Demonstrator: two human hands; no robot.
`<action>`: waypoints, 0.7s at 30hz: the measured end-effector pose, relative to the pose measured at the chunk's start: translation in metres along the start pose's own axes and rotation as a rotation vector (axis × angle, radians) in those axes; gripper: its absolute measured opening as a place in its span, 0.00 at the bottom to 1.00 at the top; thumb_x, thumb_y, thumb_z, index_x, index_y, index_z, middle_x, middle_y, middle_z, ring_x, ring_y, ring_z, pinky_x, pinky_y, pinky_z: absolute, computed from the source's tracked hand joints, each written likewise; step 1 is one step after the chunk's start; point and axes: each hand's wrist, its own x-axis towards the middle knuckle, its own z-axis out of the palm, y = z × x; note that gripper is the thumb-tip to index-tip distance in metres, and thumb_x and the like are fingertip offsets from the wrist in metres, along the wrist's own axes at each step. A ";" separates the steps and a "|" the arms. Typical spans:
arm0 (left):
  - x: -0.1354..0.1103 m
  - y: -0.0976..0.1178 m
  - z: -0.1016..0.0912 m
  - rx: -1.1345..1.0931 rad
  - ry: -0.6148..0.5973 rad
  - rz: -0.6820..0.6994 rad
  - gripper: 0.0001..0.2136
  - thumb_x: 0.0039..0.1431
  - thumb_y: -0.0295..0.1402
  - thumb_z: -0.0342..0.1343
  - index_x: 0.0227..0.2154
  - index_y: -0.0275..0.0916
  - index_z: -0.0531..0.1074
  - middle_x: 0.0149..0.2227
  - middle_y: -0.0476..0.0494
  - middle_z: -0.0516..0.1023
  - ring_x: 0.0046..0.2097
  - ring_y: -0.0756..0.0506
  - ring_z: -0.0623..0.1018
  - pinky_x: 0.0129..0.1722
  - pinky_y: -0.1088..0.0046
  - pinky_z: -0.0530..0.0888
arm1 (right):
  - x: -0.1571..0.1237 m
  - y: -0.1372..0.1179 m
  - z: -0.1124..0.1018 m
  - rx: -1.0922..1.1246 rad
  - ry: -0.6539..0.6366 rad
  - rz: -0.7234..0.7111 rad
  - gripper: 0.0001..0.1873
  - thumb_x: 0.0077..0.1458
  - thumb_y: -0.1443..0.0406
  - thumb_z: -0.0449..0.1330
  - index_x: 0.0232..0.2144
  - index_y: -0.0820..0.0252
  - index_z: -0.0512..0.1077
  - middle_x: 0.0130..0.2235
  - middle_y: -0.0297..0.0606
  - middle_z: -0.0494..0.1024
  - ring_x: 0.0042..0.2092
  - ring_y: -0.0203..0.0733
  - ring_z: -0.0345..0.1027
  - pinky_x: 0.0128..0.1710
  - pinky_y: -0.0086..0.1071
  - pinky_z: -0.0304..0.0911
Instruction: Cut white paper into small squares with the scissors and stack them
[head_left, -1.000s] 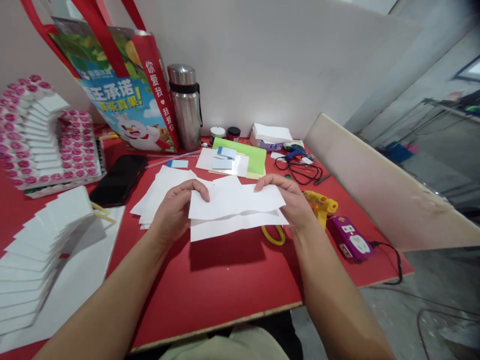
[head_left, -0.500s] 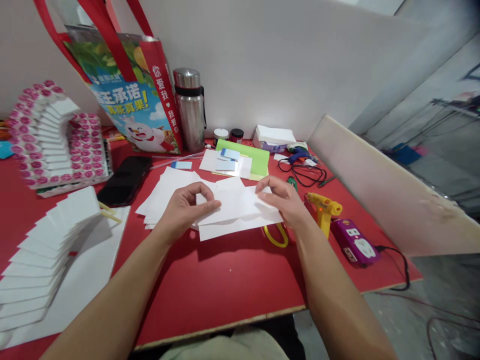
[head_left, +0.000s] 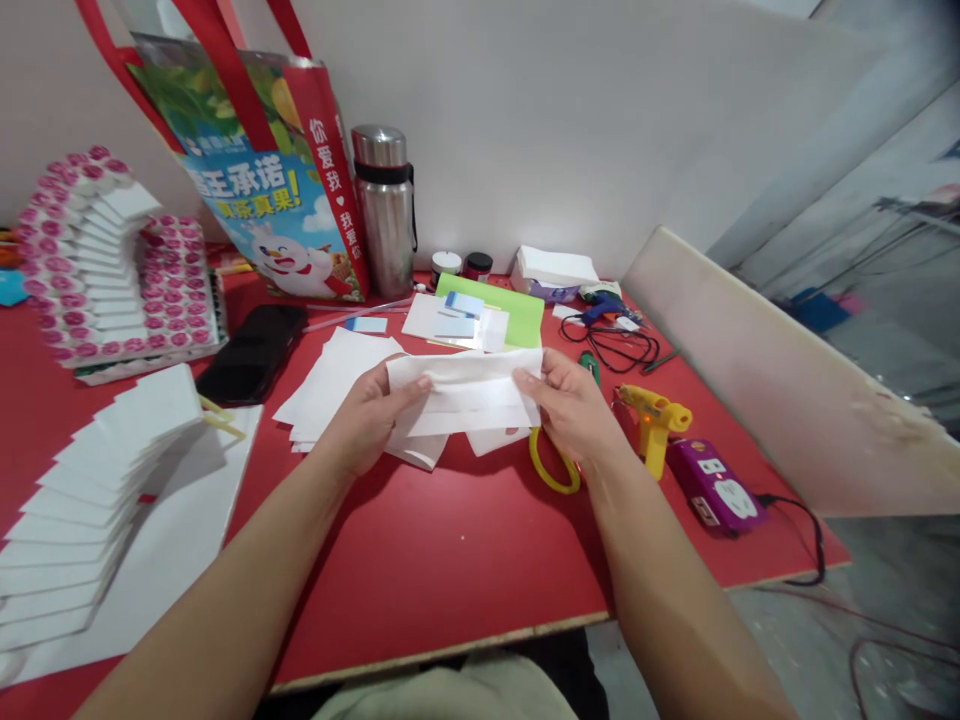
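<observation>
Both of my hands hold a white paper sheet (head_left: pixel 469 395) just above the red table (head_left: pixel 465 560). The sheet is folded over into a narrow band with loose flaps hanging below. My left hand (head_left: pixel 367 420) pinches its left end, thumb on top. My right hand (head_left: pixel 574 405) grips the right end with curled fingers. A loose pile of white sheets (head_left: pixel 334 385) lies on the table just behind my left hand. Yellow-handled scissors (head_left: pixel 551 470) lie under my right wrist.
A yellow glue gun (head_left: pixel 654 418) and a purple power strip (head_left: pixel 716 485) sit at right. A black phone (head_left: pixel 251 352), steel flask (head_left: pixel 385 210), printed red bag (head_left: pixel 262 200), green sheet (head_left: pixel 499 310), pink-dotted card stacks (head_left: pixel 112 265) and fanned white cards (head_left: pixel 97 480) surround the hands.
The flat sheet has been folded over into a narrower band and lifted slightly toward the back; both hands moved closer together along its ends.
</observation>
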 end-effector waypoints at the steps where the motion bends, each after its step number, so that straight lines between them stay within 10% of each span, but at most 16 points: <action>1: -0.001 0.001 0.001 0.016 0.005 0.016 0.16 0.55 0.40 0.69 0.41 0.37 0.74 0.34 0.46 0.83 0.32 0.45 0.82 0.32 0.71 0.79 | -0.001 0.000 0.001 -0.009 -0.019 0.018 0.20 0.49 0.56 0.73 0.39 0.58 0.72 0.33 0.35 0.83 0.24 0.39 0.74 0.22 0.33 0.71; 12: -0.006 0.006 -0.006 0.173 -0.151 -0.013 0.14 0.61 0.42 0.65 0.40 0.36 0.74 0.23 0.48 0.79 0.19 0.47 0.76 0.19 0.72 0.76 | -0.004 -0.010 -0.009 -0.059 -0.020 0.062 0.21 0.37 0.63 0.78 0.36 0.62 0.81 0.33 0.37 0.83 0.31 0.40 0.76 0.30 0.33 0.76; 21: -0.007 0.007 -0.005 -0.023 -0.188 -0.071 0.13 0.54 0.35 0.70 0.42 0.36 0.82 0.28 0.42 0.83 0.23 0.44 0.81 0.25 0.69 0.79 | -0.005 -0.018 -0.014 0.012 -0.108 0.023 0.11 0.44 0.64 0.75 0.31 0.60 0.79 0.23 0.28 0.72 0.18 0.27 0.57 0.16 0.24 0.52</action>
